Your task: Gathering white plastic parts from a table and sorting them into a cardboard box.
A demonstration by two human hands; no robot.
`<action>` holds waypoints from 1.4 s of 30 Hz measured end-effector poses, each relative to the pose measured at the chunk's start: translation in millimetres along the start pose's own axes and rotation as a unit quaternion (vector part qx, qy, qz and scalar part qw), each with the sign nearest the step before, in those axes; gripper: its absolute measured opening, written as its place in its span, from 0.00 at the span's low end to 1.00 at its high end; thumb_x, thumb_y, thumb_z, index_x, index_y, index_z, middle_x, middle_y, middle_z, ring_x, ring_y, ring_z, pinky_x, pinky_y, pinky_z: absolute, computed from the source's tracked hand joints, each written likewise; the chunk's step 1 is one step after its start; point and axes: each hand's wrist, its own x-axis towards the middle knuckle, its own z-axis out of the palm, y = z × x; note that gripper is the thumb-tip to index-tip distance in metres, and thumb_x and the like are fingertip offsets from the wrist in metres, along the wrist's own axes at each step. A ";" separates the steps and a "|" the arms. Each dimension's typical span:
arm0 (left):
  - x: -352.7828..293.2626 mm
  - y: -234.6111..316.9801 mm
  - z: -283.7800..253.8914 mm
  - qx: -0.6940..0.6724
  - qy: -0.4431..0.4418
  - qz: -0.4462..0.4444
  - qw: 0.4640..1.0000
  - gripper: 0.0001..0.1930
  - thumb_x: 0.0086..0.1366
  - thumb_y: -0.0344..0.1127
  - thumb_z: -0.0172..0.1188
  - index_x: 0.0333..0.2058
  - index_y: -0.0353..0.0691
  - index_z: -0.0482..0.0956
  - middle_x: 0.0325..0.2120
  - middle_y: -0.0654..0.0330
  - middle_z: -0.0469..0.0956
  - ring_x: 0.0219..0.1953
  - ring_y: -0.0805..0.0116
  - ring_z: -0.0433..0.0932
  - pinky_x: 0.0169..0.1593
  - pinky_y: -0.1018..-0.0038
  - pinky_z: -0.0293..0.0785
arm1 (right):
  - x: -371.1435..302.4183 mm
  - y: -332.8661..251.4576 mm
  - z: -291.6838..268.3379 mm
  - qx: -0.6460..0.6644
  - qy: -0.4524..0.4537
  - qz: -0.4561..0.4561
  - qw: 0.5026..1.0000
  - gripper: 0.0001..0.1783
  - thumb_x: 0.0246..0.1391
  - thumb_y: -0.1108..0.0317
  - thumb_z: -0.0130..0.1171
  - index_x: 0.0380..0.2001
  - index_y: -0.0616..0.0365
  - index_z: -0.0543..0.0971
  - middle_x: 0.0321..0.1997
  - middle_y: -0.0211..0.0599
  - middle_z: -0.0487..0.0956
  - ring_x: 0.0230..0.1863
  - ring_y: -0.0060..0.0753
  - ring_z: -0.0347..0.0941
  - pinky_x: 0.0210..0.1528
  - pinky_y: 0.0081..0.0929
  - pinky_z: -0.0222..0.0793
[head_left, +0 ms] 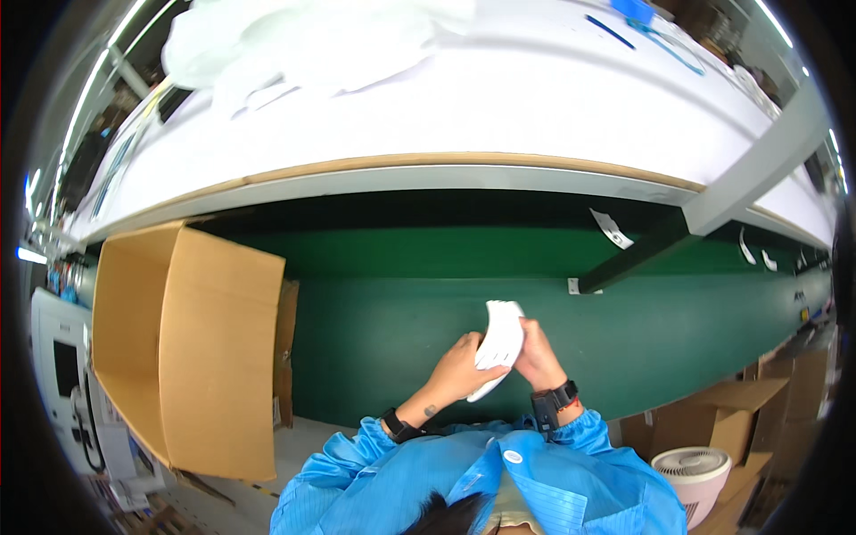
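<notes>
Over the green worktop (383, 312), both my hands are closed on a small stack of curved white pieces (502, 334). They look thin and smooth, lie slightly fanned, and have small dark marks near the lower edge; their exact kind I cannot make out. My left hand (462, 367) grips the lower left side, with one white end sticking out below it. Along the upper right edge, my right hand (537, 352) pinches the stack, its fingers partly hidden. Black bands circle both wrists below blue sleeves.
At the left stands an open cardboard box (223, 348). A white shelf (535, 116) spans the far side, carrying white sheeting (303, 45) and a blue pen (611, 32). A grey post (758, 169) rises at the right. Behind on the right are cartons (695, 419) and a pink-white fan (691, 464).
</notes>
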 end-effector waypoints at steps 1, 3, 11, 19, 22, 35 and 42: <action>-9.0 2.1 0.9 0.040 0.066 0.032 0.996 0.33 0.52 0.48 0.67 0.50 0.33 0.68 0.44 0.44 0.73 0.47 0.49 0.74 0.49 0.62 0.71 | -2.2 0.2 7.3 0.003 0.017 -0.024 1.000 0.20 0.59 0.60 0.42 0.46 0.65 0.72 0.42 0.36 0.77 0.44 0.30 0.74 0.48 0.30 0.71; -27.9 25.4 -6.3 0.091 0.150 0.111 0.978 0.33 0.50 0.47 0.67 0.50 0.33 0.68 0.44 0.44 0.73 0.46 0.45 0.73 0.48 0.60 0.72 | -4.9 1.9 12.5 -0.016 0.016 -0.048 0.999 0.19 0.60 0.61 0.42 0.46 0.65 0.72 0.42 0.36 0.76 0.44 0.30 0.74 0.48 0.30 0.71; -121.3 59.5 -55.9 0.021 0.185 0.012 0.982 0.32 0.50 0.45 0.67 0.50 0.38 0.64 0.42 0.46 0.75 0.43 0.48 0.76 0.44 0.62 0.74 | -69.5 11.5 110.2 -0.073 -0.100 -0.068 0.990 0.22 0.62 0.63 0.42 0.55 0.66 0.63 0.53 0.42 0.71 0.54 0.36 0.69 0.56 0.36 0.66; -230.4 99.3 -123.0 -0.011 0.256 -0.053 0.965 0.38 0.46 0.45 0.71 0.53 0.36 0.63 0.41 0.46 0.75 0.44 0.55 0.78 0.45 0.69 0.73 | -92.2 34.6 196.7 -0.096 -0.330 -0.074 0.936 0.42 0.60 0.49 0.50 0.68 0.58 0.45 0.63 0.43 0.61 0.61 0.37 0.62 0.63 0.36 0.57; -280.7 133.7 -198.5 0.074 0.378 -0.018 0.923 0.41 0.44 0.45 0.72 0.54 0.34 0.62 0.39 0.51 0.75 0.42 0.64 0.76 0.46 0.71 0.72 | -72.3 29.0 187.0 -0.197 -0.315 -0.057 0.927 0.41 0.61 0.50 0.49 0.68 0.58 0.44 0.63 0.44 0.61 0.60 0.38 0.63 0.63 0.37 0.57; -324.1 -136.3 -540.1 0.398 0.257 -0.386 0.792 0.42 0.37 0.50 0.73 0.49 0.31 0.69 0.43 0.42 0.77 0.46 0.46 0.76 0.50 0.57 0.71 | 31.4 107.0 -14.1 -0.271 0.093 0.097 0.953 0.26 0.61 0.59 0.49 0.59 0.60 0.64 0.61 0.50 0.65 0.62 0.47 0.62 0.63 0.40 0.59; -308.9 -246.9 -492.2 0.180 0.159 -0.391 0.889 0.45 0.39 0.54 0.72 0.49 0.27 0.67 0.43 0.39 0.75 0.46 0.49 0.75 0.50 0.66 0.71 | 38.6 94.0 -83.0 -0.299 0.170 0.135 0.929 0.24 0.59 0.55 0.51 0.54 0.57 0.67 0.54 0.46 0.68 0.54 0.43 0.64 0.55 0.39 0.61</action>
